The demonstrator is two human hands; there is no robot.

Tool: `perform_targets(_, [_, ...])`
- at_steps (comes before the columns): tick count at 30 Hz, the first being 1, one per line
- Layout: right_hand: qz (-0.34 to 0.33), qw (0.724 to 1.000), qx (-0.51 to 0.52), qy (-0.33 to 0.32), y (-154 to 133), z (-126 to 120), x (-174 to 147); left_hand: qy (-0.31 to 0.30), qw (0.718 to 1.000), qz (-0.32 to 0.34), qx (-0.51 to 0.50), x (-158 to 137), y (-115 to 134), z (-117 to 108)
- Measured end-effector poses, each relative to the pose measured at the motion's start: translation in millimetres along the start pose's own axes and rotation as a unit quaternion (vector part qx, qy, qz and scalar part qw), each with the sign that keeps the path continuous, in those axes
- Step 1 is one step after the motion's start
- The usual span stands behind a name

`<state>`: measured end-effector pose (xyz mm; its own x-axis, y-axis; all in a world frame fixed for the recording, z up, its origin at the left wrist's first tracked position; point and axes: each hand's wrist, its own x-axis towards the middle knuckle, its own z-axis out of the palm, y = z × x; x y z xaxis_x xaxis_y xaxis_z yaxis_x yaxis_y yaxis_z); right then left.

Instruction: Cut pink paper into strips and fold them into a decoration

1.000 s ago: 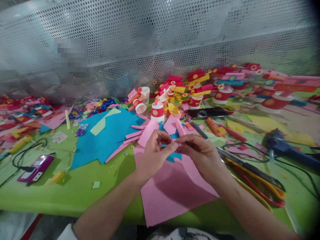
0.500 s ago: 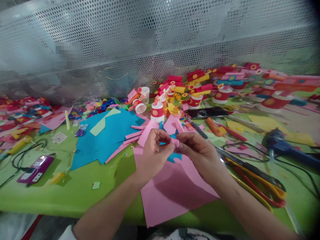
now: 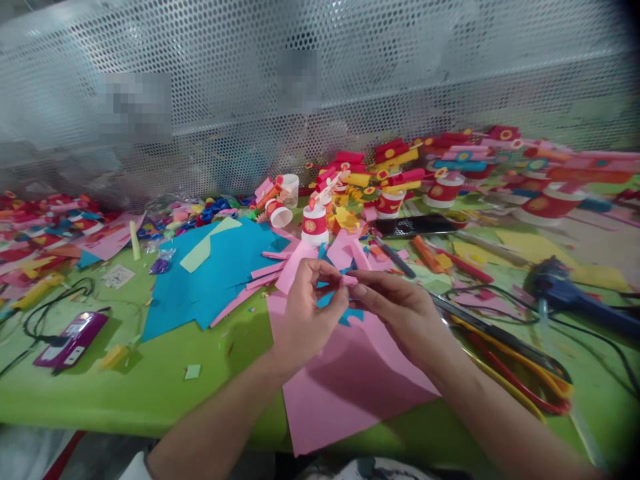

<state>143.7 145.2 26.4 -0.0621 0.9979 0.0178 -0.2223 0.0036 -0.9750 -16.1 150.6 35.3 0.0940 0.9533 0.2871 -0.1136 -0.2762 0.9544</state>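
Between the fingertips of both hands is a small folded or rolled piece of pink paper (image 3: 349, 281), partly covered by the fingers. My left hand (image 3: 313, 310) pinches its left end, and my right hand (image 3: 400, 310) pinches it from the right. Beneath them lies a pink sheet (image 3: 340, 400) in the shade of the hands, with bits of blue paper partly hidden behind the fingers. Just beyond stands a white paper cup with a red band (image 3: 315, 225), upside down, with pink paper pieces around it.
Blue sheets (image 3: 200, 287) and pink strips lie left. On the right are scissors (image 3: 520, 373) and a blue glue gun (image 3: 580, 300) with its cable. Several decorated cups and a black phone (image 3: 416, 226) stand or lie behind. A purple power strip (image 3: 73, 340) sits far left.
The pink paper piece has turned a little between the fingers and now looks flatter. My right fingers have shifted slightly left along it. The things on the table have stayed put.
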Motion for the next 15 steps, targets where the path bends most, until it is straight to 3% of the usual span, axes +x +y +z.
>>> perform_targets(5, [-0.029,0.999,-0.026,0.017,2.9,-2.0,2.5,0.006,1.0,0.009,0.002,-1.3,1.5,1.7])
perform_targets(15, [-0.067,0.992,-0.094,0.052,-4.0,0.5,-0.7,-0.01,0.999,-0.037,0.01,1.0,-0.8,-1.1])
